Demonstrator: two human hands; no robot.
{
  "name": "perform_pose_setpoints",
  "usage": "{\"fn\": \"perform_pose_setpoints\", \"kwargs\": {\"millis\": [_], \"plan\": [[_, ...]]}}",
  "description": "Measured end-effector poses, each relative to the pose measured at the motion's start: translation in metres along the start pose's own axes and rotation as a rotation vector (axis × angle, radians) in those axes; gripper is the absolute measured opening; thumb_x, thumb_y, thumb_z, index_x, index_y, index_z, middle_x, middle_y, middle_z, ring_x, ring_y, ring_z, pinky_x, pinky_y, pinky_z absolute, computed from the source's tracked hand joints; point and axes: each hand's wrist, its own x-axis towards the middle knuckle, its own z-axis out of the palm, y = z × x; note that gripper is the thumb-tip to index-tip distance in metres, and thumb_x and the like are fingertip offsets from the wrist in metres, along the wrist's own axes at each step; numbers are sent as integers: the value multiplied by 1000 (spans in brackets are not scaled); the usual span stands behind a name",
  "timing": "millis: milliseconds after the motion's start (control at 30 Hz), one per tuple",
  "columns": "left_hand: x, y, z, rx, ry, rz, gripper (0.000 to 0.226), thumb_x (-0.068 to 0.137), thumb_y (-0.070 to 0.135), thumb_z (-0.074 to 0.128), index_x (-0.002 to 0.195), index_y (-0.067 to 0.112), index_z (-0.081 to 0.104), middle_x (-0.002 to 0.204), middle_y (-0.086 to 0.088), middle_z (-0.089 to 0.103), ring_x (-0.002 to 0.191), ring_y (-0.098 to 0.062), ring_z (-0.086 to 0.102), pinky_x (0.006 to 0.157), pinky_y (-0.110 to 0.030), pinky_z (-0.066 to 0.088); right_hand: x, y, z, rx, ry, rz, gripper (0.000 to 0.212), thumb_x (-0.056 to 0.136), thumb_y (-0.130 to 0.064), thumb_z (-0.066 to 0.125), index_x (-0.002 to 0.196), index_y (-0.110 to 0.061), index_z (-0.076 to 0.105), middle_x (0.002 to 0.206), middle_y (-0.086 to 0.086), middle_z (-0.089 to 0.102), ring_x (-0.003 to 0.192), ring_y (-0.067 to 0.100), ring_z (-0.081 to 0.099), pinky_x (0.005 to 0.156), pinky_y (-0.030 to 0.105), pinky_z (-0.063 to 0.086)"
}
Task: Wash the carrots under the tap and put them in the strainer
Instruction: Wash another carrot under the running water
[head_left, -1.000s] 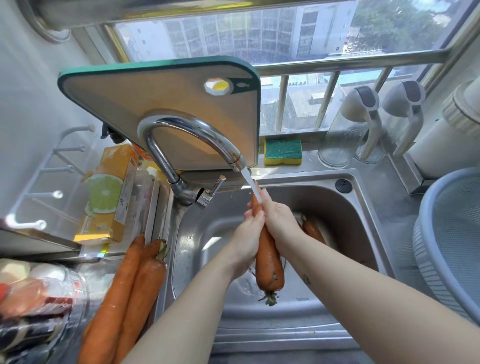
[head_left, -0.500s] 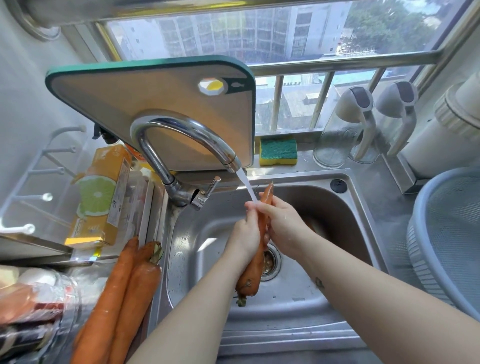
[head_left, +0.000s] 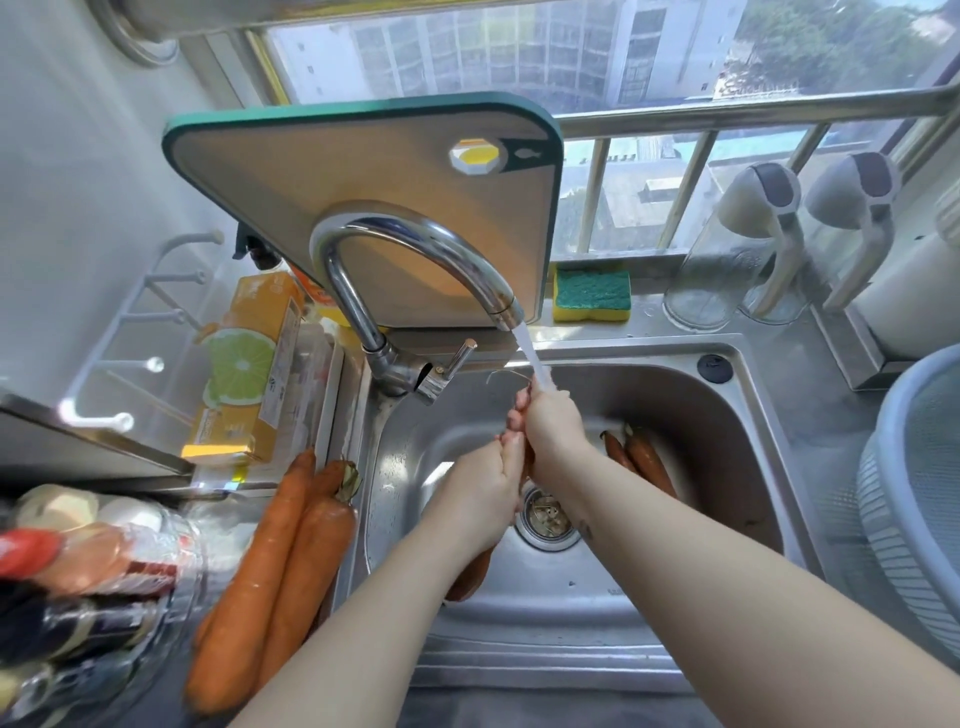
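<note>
Both hands hold one carrot (head_left: 470, 574) upright over the steel sink (head_left: 748, 415). My left hand (head_left: 488, 491) grips its middle and my right hand (head_left: 550, 423) grips its upper end under the water stream from the curved tap (head_left: 415, 244). Only the carrot's lower end shows below my left wrist. Two more carrots (head_left: 641, 460) lie in the sink at the right. Unwashed carrots (head_left: 275, 566) lie on the counter left of the sink. The grey-blue strainer (head_left: 904, 499) stands at the right edge.
A green-rimmed cutting board (head_left: 363, 208) leans behind the tap. A sponge (head_left: 591, 293) and two glass jugs (head_left: 727, 270) stand on the sill. An orange carton (head_left: 249, 364) and a glass bowl of packets (head_left: 93, 582) crowd the left counter. The drain (head_left: 548, 514) is uncovered.
My right hand slid up over the carrot's tip, which now is covered under the stream. Two carrots in the sink at the right show again.
</note>
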Motion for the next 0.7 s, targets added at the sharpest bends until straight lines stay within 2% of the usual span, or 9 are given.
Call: {"fn": "perform_pose_setpoints", "kwargs": {"millis": [100,167,233,300,367,433,567,633,700], "plan": [[-3,3,-5,-338,-63,-174,53,102,46,21,74,15,54,58,-2,57,49,-17,55,54,-26,48,-6,-1,-6,53,-126,24,42,102,-36,36,69,-12,50,49,1,46,49,18,41,53,29,37],[-5,5,-12,-675,-135,-302,51,102,46,28,76,11,54,54,-3,54,44,-15,51,47,-22,45,-17,-4,-11,148,-252,26,25,103,-24,38,94,-9,55,68,4,56,61,18,51,46,25,41],[-6,3,-16,-855,-199,-386,47,100,46,34,76,11,54,52,-3,52,41,-14,49,42,-21,43,-24,-3,-18,185,-355,7,17,101,-9,38,113,-6,49,89,9,59,74,18,56,41,22,43],[-8,2,-17,-916,-258,-452,46,99,47,39,74,11,54,52,-2,51,40,-13,48,39,-20,42,-28,-2,-27,131,-412,-33,21,98,0,40,118,-4,46,95,11,58,78,17,59,45,21,44],[-10,3,-15,-908,-302,-491,44,97,48,42,75,12,54,52,-2,50,39,-13,48,38,-19,41,-29,-1,-32,45,-404,-85,19,98,0,42,116,-2,48,88,10,56,73,16,60,52,21,48],[-11,6,-13,-872,-333,-501,44,97,49,42,75,12,53,53,-1,50,40,-12,48,40,-19,41,-27,2,-33,19,-336,-102,11,99,-7,43,103,-2,52,78,9,55,64,16,58,58,25,50],[-14,9,-8,-837,-376,-483,46,98,49,38,76,12,54,53,-1,51,41,-13,49,43,-21,43,-23,1,-32,81,-170,-62,34,101,-27,45,79,-4,56,61,7,55,49,16,56,53,28,51],[-14,9,-10,-860,-366,-478,47,98,49,37,76,12,54,53,0,51,41,-12,49,44,-21,43,-24,-2,-34,100,-225,-47,33,101,-28,44,86,-2,60,69,10,60,57,17,61,60,29,54],[-12,8,-14,-906,-346,-490,46,97,50,40,75,12,55,53,0,50,40,-12,48,43,-20,43,-27,-6,-38,138,-337,-9,24,101,-18,43,102,0,59,86,14,66,75,20,67,75,32,56]]}}
